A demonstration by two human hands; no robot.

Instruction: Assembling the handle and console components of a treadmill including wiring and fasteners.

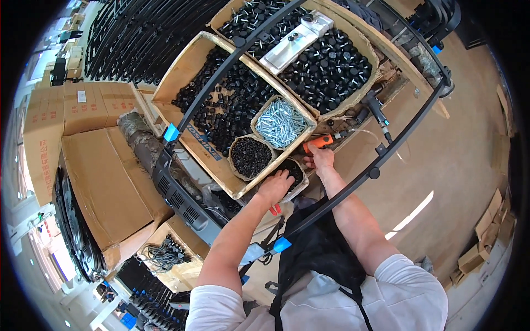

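Observation:
My left hand (274, 188) reaches into a small bin of black screws (296, 170). Its fingers are bent down among the screws, and what they pinch is hidden. My right hand (321, 159) is closed about the near end of an orange power screwdriver (318, 143), just right of the small bins. Beside the left hand stands another small bin of tiny black parts (251, 156). Behind that is a box of silver screws (281, 122). Red handles (275, 209) show under my left wrist.
A dark metal frame bar (353, 179) crosses in front of me, above my right forearm. Large cartons hold black caps (221, 118) and black-headed bolts (331, 71), with a metal plate (297, 42) on top. A dark air tool (377, 113) hangs at right. Cardboard boxes (107, 182) stand left.

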